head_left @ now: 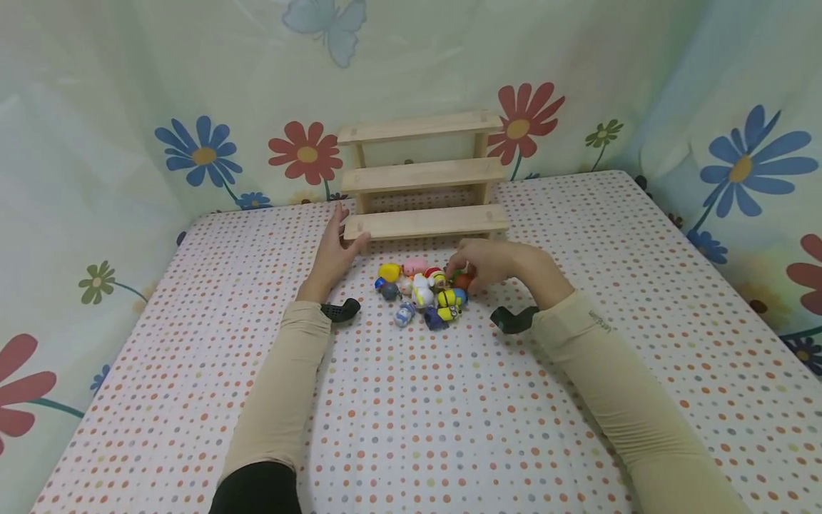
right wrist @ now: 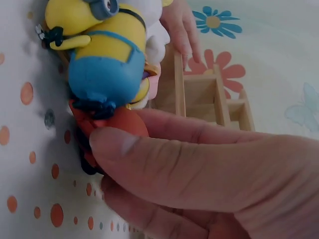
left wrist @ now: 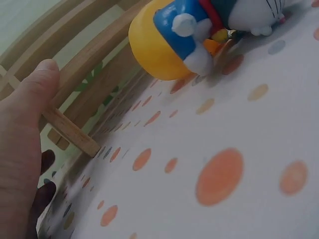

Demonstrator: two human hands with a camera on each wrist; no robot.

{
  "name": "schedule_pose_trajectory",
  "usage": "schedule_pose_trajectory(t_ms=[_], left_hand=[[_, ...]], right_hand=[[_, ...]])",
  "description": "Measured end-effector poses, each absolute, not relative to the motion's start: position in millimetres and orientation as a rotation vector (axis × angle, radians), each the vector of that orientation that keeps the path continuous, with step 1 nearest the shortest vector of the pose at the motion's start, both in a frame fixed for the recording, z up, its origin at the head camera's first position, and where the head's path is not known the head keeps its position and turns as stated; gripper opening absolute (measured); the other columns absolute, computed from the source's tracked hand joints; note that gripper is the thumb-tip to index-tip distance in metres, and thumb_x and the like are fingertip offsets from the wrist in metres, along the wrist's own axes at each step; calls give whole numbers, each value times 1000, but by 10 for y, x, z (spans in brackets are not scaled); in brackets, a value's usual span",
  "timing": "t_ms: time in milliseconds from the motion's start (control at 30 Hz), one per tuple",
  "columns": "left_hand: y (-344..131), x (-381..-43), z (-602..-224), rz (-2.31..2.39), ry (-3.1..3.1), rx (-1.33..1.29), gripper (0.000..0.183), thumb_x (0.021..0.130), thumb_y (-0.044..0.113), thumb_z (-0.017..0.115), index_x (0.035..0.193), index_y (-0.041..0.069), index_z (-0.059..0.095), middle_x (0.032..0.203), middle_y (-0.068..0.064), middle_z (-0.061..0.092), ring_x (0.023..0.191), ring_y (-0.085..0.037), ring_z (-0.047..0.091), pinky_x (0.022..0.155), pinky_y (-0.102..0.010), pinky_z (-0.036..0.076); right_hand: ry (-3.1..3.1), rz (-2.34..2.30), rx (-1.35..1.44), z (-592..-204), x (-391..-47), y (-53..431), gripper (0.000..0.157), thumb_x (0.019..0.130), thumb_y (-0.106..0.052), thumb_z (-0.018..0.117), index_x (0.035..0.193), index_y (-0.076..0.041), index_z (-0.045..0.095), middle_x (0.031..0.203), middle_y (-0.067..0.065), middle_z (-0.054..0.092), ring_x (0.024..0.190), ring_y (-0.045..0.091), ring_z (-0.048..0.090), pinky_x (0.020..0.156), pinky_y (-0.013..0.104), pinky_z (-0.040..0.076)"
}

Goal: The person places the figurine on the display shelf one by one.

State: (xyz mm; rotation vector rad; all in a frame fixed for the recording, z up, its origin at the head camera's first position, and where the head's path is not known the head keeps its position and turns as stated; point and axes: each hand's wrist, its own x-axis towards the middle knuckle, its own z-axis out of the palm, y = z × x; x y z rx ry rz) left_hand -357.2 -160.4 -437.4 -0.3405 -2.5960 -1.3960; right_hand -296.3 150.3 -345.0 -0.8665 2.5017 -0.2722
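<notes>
My left hand (head_left: 332,251) rests at the left end of the three-tier wooden shelf (head_left: 424,223). Its thumb (left wrist: 42,82) lies against a board and its straight fingers stand beside the end. My right hand (head_left: 493,261) pinches a red toy figure (right wrist: 127,122) with dark feet at the right side of a toy pile; the thumb covers part of it. Against the red figure lies a one-eyed yellow figure in blue overalls (right wrist: 107,77). A white figure (head_left: 422,291) lies mid-pile. Near the left hand are a yellow toy (head_left: 389,272) and a blue-and-white figure (left wrist: 187,30).
The pile also holds a pink toy (head_left: 414,266), a blue-and-white toy (head_left: 404,314) and a dark blue one (head_left: 434,318). A dotted cloth (head_left: 411,414) covers the table. Behind the shelf hangs a flowered curtain (head_left: 411,64). Dark camera mounts (head_left: 514,320) jut from both wrists.
</notes>
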Motion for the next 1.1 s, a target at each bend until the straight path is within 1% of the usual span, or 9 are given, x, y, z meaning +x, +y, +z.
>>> schedule_pose_trajectory(t_ms=[67,200,333,433,600,767,933,1000,1100], left_hand=[[-1606,-3578,-4380,-1390,-2611,-344,94,87,53,61,154,24,1,158,-4,22,135,-29,40,106,-43,40],[-1618,-3577,-4395,-1356,-2628,-356,94,88,53,60,155,20,3,157,-6,23,133,-30,42,104,-42,42],[-1624,-3559,-4387,-1343,-2624,-358,93,88,53,59,155,19,4,156,-8,24,134,-30,41,105,-43,41],[-1617,-3553,-4370,-1348,-2625,-352,92,88,53,59,155,21,4,157,-8,24,135,-29,40,105,-42,41],[-1602,-3557,-4357,-1343,-2641,-339,92,88,55,58,155,22,4,157,-9,23,136,-30,39,107,-41,39],[-1592,-3565,-4350,-1337,-2642,-343,92,88,54,58,155,22,4,157,-10,24,137,-27,36,110,-42,36],[-1588,-3564,-4347,-1337,-2647,-342,91,88,54,58,154,24,3,157,-8,23,138,-26,35,112,-41,33],[-1591,-3560,-4344,-1340,-2646,-339,91,88,53,59,155,23,4,157,-7,23,138,-26,36,112,-41,33],[-1598,-3552,-4342,-1343,-2651,-332,91,88,53,58,155,23,4,157,-6,23,138,-25,36,111,-40,34]], right_hand=[[2486,-295,-861,-3439,-2970,1523,38,84,-11,70,121,-16,64,116,10,57,100,23,58,83,37,50],[2447,-344,-820,-3437,-2984,1547,40,85,-12,69,125,-15,62,115,9,63,102,24,61,83,37,52],[2397,-319,-763,-3465,-2999,1540,47,86,-10,69,130,-19,57,121,10,59,108,25,58,83,38,52],[2379,-290,-759,-3492,-3011,1524,49,86,-7,68,130,-21,54,121,11,57,107,25,58,82,38,51],[2383,-314,-769,-3519,-3033,1529,44,85,-7,68,125,-21,55,117,9,58,102,24,58,81,36,50],[2407,-406,-757,-3521,-3069,1610,40,86,-11,68,124,-19,59,121,8,59,108,25,59,86,39,50],[2448,-498,-743,-3523,-3121,1716,38,87,-14,68,125,-13,61,121,9,61,113,29,58,94,44,48],[2454,-539,-729,-3530,-3146,1749,38,88,-16,68,125,-12,61,122,10,60,113,30,58,95,46,47],[2482,-587,-705,-3540,-3182,1785,38,89,-22,67,125,-13,61,124,12,57,114,31,57,94,47,47]])
